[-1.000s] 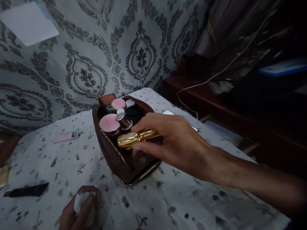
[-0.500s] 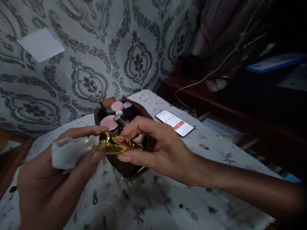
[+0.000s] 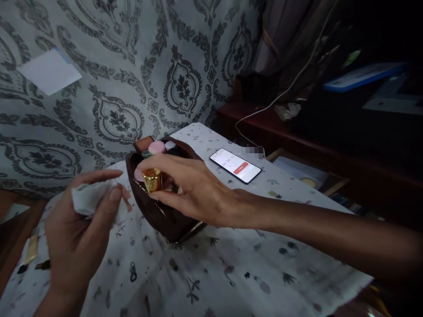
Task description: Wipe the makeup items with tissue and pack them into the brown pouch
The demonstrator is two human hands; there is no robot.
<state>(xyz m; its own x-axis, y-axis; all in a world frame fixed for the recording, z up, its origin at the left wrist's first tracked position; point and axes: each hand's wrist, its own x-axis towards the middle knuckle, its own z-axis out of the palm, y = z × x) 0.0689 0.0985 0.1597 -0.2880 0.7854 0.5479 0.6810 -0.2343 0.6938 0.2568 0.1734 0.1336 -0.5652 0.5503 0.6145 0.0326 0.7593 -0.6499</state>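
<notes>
My right hand (image 3: 190,189) is closed on a small gold cosmetic container (image 3: 152,180), its shiny round end facing up and left. That hand hovers at the opening of a brown zippered bag (image 3: 148,211), hiding part of what is inside. Pink (image 3: 157,147) and white lids of cosmetics show within the bag, near its back. To the left of the bag, my left hand (image 3: 84,224) pinches a crumpled white tissue (image 3: 94,196) between thumb and fingers.
A phone (image 3: 235,165) with a lit timer screen lies right of the bag on the patterned tablecloth (image 3: 238,264). At the left edge rests a beige tube (image 3: 32,248). A white cable (image 3: 280,103) runs behind. Patterned curtain (image 3: 119,119) hangs at the back.
The gold container has left the tissue; my right hand has tilted it and carried it left over the bag. My left hand has drawn away left and down, still holding the tissue.
</notes>
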